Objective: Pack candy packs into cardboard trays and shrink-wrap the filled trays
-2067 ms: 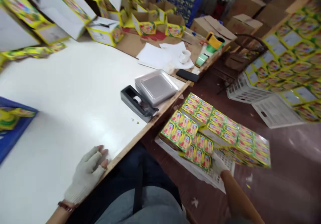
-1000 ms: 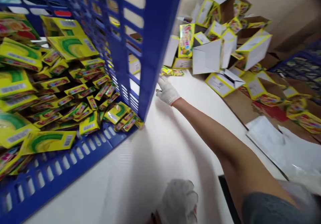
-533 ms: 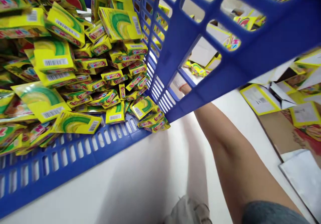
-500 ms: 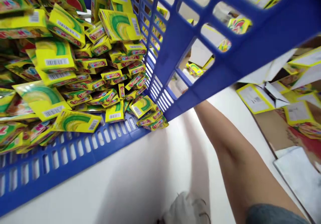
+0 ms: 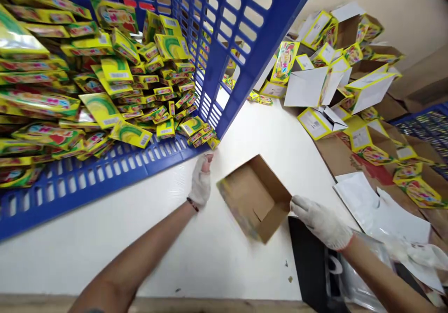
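A small open cardboard box [image 5: 255, 201], brown inside, lies tilted on the white table [image 5: 217, 257]. My right hand [image 5: 320, 219], in a white glove, grips the box at its right corner. My left hand [image 5: 200, 182], also gloved, stretches forward with its fingertips at the near corner of a big blue crate [image 5: 91, 182]; nothing shows in it. The crate is tipped toward me and holds several yellow and green packets [image 5: 129, 133], some piled right at that corner.
A heap of empty yellow and white cartons [image 5: 315, 88] lies at the back right. White papers [image 5: 378, 210] and brown cardboard [image 5: 343, 152] cover the right side. A black tape dispenser [image 5: 311, 261] sits under my right wrist. Another blue crate [image 5: 423, 121] is at far right.
My right arm, earlier stretched toward the far carton heap, has drawn back and now holds an open box near me. My left hand has moved forward to the crate's corner.
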The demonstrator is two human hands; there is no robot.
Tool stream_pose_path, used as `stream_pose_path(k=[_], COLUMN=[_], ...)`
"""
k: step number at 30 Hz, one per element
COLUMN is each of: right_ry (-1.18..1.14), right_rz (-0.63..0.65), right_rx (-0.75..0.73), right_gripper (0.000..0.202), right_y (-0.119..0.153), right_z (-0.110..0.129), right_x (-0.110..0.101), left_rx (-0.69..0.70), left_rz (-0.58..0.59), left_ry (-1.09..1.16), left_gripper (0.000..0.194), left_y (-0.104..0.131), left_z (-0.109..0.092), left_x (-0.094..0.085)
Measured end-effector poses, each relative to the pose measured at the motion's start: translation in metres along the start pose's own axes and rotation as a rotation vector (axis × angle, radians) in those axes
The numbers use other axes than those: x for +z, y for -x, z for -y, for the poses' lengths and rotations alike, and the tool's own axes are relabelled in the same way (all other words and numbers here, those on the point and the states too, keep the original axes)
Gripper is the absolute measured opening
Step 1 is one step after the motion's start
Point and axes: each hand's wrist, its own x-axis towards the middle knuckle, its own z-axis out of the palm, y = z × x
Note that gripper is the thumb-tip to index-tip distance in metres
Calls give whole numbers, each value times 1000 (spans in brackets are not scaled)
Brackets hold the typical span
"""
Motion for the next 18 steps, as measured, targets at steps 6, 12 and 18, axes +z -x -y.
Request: stream_pose_path(k=[6, 12, 18], right_ry=[-295, -325, -346], right_rz=[-181, -422, -388], right_rx=[-8, 61, 249], right_gripper=[45, 23, 38], right_y=[-16, -45, -53], right_z=[82, 122, 143], right_x=[6, 7, 24], left_rx=[-18, 82, 124], left_rz=[669, 300, 270], left_ry=[-142, -563, -1061], left_gripper=[80, 58, 44], left_y=[56, 43, -146], left_z=[-37, -52, -87], left_x=[-75, -120, -82])
